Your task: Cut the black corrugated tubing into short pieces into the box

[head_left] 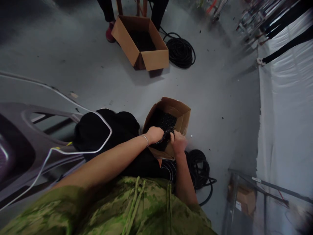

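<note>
An open cardboard box (pixel 184 121) stands in front of my lap, with many small black pieces (pixel 163 120) inside it. Over its near side, my left hand (pixel 155 134) is closed, a silvery bracelet around the wrist. Close by on the right, my right hand (pixel 179 142) is curled with its fingers bent. Thin black strands (pixel 168 132) run between the two hands, and both grip them. Their exact kind is too small and dark to make out. The fingertips are partly hidden.
A second cardboard box (pixel 155 60) with dark contents stands ahead, before a seated person's legs (pixel 107 11). Black hose coils lie beside it (pixel 180 51) and to my right (pixel 199 166). A white cable (pixel 80 152) crosses a grey chair (pixel 51 130). A metal frame (pixel 259 184) stands lower right.
</note>
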A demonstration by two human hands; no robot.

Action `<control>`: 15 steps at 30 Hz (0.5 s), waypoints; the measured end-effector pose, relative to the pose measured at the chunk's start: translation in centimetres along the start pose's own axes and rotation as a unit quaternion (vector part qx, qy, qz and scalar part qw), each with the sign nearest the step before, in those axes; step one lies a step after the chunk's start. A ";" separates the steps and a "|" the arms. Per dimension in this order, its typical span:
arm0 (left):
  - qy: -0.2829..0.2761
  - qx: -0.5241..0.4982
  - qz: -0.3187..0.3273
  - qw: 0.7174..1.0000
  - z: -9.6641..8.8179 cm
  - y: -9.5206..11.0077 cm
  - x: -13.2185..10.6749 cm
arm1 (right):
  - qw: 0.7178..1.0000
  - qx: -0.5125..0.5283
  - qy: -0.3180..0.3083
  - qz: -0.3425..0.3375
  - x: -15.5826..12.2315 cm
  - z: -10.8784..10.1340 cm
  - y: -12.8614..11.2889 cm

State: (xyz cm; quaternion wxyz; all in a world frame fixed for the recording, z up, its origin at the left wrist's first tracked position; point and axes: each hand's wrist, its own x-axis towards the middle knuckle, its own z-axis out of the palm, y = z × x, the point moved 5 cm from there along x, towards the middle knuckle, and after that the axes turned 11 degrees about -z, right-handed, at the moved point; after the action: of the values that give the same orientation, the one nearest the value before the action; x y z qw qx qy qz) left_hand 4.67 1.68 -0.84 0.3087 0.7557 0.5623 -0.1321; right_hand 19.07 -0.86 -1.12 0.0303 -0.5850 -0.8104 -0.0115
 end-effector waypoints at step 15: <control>0.015 -0.015 0.017 1.000 -0.2 0.6 -0.5 | 0.999 -0.044 -0.017 -0.015 0.4 -0.1 0.0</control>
State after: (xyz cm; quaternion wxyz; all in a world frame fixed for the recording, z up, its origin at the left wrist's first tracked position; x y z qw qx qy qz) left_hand 5.00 1.34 -0.28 0.3139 0.7624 0.5558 -0.1064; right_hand 18.91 -0.49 -1.00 -0.0092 -0.5733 -0.8184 -0.0376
